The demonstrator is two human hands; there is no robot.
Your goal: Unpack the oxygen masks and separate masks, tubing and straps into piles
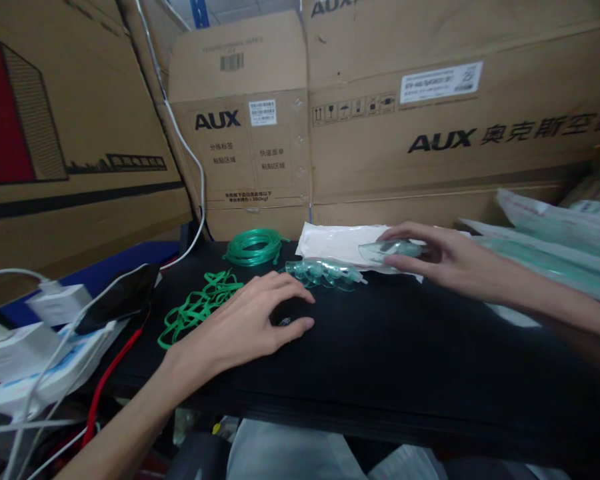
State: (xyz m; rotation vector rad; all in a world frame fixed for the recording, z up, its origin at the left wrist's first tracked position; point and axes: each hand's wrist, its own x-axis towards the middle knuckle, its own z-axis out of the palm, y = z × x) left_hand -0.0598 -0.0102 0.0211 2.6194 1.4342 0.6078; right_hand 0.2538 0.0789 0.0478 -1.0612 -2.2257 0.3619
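The right hand (pixel 447 257), right of the frame's centre, pinches a clear, pale-green plastic cup-shaped piece (pixel 391 250) between its thumb and fingers, over a flat white packet (pixel 335 240). The left hand (pixel 265 310), just left of the lower centre, is curved palm down with thumb and fingertips apart; a small dark item (pixel 284 322), too small to make out, shows in that gap. Just beyond its fingers, at the middle of the frame, lies a row of translucent green plastic pieces (pixel 325 273) in front of the packet. Left of centre, a round coil of glossy green tubing (pixel 254 249) sits above a loose tangle of flat green straps (pixel 200 303), partly behind the left hand. All this is on a black table (pixel 380 373). Translucent bags with green contents (pixel 565 260) lie at the right edge, and a dark phone (pixel 123 300) is at the left, near a white power strip (pixel 45 380)
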